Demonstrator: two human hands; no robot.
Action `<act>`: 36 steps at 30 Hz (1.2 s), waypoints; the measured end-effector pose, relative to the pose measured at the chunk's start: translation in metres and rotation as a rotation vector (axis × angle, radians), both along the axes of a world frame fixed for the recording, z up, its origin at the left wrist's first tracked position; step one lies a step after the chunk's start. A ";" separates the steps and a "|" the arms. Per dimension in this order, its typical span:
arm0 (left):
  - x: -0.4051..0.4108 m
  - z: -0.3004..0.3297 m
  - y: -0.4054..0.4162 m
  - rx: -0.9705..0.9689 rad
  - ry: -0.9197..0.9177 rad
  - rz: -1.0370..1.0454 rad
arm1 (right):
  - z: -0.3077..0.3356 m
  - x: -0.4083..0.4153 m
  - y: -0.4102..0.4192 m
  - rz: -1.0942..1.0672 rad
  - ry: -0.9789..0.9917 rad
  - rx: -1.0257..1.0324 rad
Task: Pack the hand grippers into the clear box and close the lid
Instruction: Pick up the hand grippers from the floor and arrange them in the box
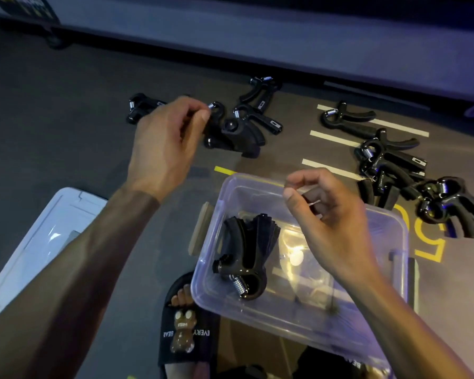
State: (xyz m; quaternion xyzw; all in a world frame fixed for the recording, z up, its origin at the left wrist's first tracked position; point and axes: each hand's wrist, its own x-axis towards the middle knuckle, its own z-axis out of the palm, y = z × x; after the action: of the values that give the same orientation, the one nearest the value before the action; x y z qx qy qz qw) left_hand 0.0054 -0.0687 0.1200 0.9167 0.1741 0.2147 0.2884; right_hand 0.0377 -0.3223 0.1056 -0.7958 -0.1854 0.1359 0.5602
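One hand gripper (242, 258) (black) in clear box (391, 272)

One gripper (244, 258) in lidless box (298, 310)

The left hand (164, 140) is reaching over a cluster of black hand grippers (238, 127) on the floor, fingers curling at one, while the right hand (326, 214) is hovering loosely curled above the clear box (389, 283) holding one gripper (244, 258).
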 end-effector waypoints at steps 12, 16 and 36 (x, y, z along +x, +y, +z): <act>-0.046 -0.001 -0.069 -0.449 0.002 -0.102 | 0.001 -0.016 -0.016 0.105 0.027 -0.070; -0.045 -0.023 -0.064 -0.382 0.094 -0.132 | -0.018 -0.019 -0.026 0.120 0.306 0.037; -0.051 -0.096 -0.054 -0.349 0.206 -0.146 | -0.055 -0.062 -0.006 0.235 0.092 -0.665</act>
State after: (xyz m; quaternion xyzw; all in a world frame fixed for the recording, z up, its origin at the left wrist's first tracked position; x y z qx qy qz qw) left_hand -0.0452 -0.1224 0.0245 0.8803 0.1702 0.0649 0.4381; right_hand -0.0240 -0.3288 0.0502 -0.9010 -0.1957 0.2881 0.2588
